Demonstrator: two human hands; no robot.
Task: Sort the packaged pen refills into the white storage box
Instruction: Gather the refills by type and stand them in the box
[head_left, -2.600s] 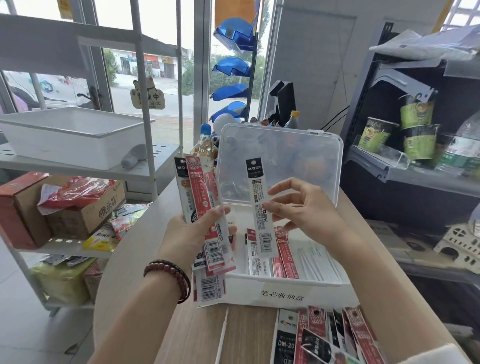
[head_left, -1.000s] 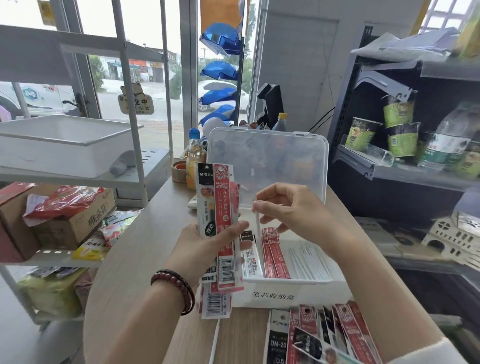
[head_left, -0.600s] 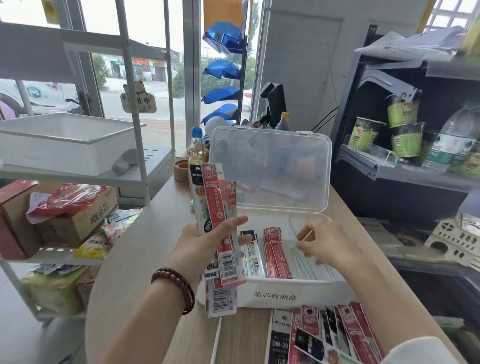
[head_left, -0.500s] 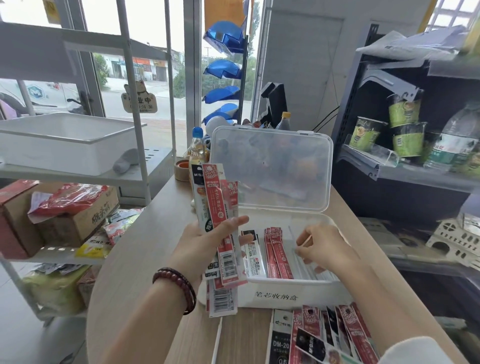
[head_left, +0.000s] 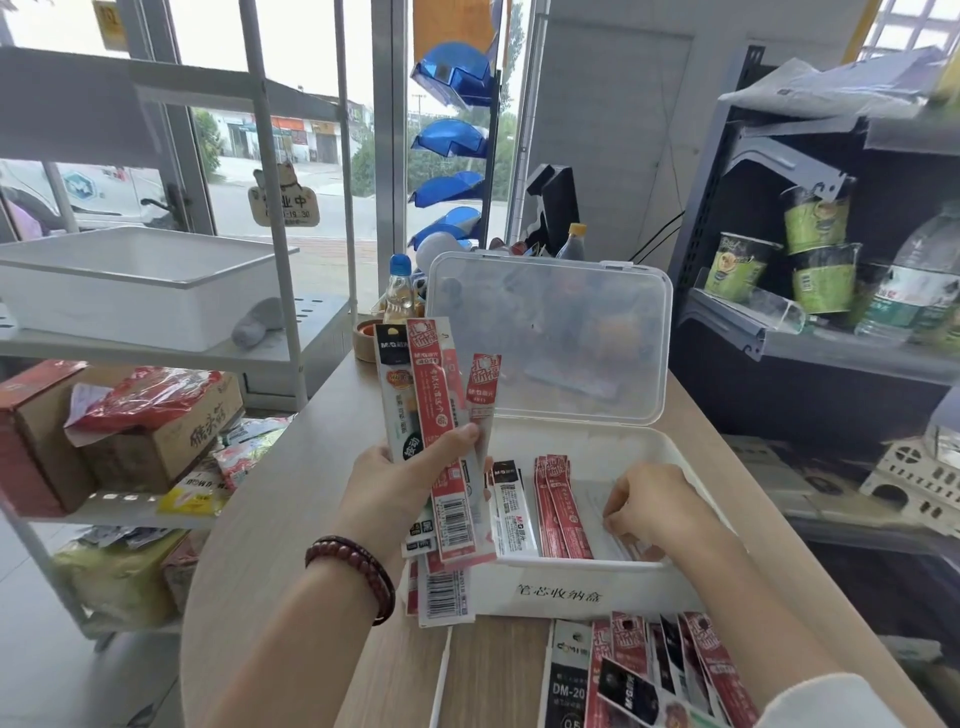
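Left hand (head_left: 395, 483) clasps fanned M&G refill packs (head_left: 431, 395) at nine o'clock of the white storage box (head_left: 571, 592) labelled 笔芯收纳盒, red packs (head_left: 563, 509) lying inside, while right hand (head_left: 649, 504) curls over its three o'clock side, grasp impossible to tell.

Obscured and cropped items at the sorting bench (head_left: 291, 519).

The refill packs (head_left: 434, 410) fanned in the left hand (head_left: 395, 483) are overlapping one another, hiding their count, and are covering the near-left corner of the white storage box (head_left: 571, 577). The right hand (head_left: 649, 512) is curling its fingertips down inside the box, concealing whether its grip is holding anything. The loose pile (head_left: 649, 670) of packs is running off the bottom edge. The frosted lid (head_left: 571, 322) is blurring whatever is standing behind it. Fine print on the packs is showing too small to read.
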